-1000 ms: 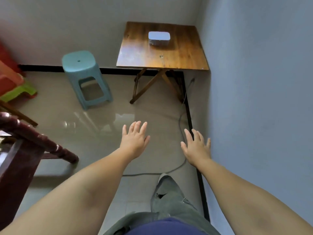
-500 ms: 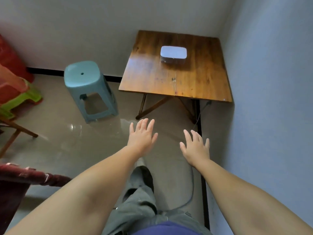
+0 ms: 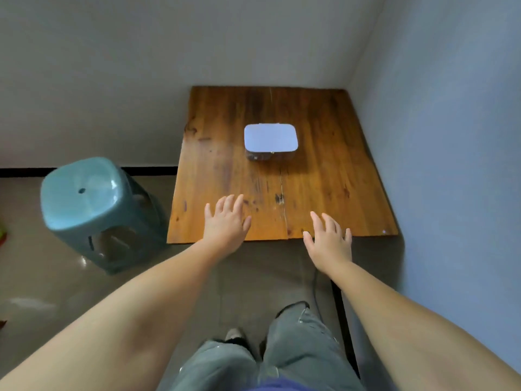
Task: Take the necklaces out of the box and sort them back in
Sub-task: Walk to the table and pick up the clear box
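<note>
Both hands spread, empty, left hand (image 3: 227, 224) and right hand (image 3: 329, 244) at table (image 3: 324, 193) near edge, closed box (image 3: 270, 141) at 12 o'clock, well apart

The box (image 3: 270, 140) on the table (image 3: 324, 193) has its pale lid shut, so whatever lies inside is hidden; its dark front wall is too blurred to tell a clasp. The table's legs are hidden under its top; the teal stool (image 3: 93, 210) is smeared by motion; both forearms run off the bottom edge.
</note>
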Available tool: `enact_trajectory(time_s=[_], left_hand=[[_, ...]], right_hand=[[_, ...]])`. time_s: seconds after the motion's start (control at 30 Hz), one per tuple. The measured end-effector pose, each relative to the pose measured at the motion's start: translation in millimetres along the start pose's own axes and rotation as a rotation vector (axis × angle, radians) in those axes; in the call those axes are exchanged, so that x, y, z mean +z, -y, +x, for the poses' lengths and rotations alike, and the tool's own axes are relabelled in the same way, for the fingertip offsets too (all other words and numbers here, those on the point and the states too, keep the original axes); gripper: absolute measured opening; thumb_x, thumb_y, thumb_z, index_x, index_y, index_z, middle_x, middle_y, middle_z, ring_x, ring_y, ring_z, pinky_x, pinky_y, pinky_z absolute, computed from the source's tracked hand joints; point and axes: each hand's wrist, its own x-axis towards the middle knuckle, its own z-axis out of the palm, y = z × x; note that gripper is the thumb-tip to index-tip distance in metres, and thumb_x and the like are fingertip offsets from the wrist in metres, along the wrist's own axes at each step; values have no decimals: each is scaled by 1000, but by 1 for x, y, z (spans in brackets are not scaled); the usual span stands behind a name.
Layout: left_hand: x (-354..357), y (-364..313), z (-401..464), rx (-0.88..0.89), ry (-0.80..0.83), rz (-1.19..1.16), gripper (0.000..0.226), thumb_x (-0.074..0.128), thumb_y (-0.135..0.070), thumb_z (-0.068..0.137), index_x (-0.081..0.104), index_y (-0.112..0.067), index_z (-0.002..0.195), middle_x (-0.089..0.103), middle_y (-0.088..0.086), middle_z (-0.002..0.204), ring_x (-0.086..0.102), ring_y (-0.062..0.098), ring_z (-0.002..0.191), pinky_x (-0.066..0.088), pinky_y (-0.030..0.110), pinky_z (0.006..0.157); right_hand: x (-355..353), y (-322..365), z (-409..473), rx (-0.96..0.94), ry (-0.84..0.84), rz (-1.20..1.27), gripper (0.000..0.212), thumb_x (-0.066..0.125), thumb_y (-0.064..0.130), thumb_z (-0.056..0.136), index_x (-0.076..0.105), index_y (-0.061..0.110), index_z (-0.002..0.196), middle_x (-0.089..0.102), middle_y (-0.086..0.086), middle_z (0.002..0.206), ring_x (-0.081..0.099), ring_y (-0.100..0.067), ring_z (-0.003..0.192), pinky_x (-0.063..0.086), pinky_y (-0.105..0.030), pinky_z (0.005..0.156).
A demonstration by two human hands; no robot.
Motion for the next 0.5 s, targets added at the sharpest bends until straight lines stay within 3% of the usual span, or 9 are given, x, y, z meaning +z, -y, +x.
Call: enact_trajectory(time_s=[0.2,0.37,0.5], left_hand=[[7,-15,103,-103,73,-178,59,29,-47,97,15,-18,146,24,6,155,19,27,142,22,48,114],[3,-33,176,-406,189,-523,60,31,-46,98,15,-15,146,23,10,155,26,30,140,31,47,109],[-3,-40,226,-582,200,-732,60,32,-45,98,14,-16,147,18,10,156,23,30,141,28,46,111]], right_hand=[[-17,5,115,18,21,109,54,25,47,99,19,25,148,22,-6,157,22,-26,143,14,-52,116],[-28,14,202,19,127,370,53,30,44,99,22,22,147,24,-6,155,33,-27,138,35,-45,107],[-37,26,266,141,181,577,56,33,42,100,18,19,149,21,-8,157,29,-29,141,34,-44,108]])
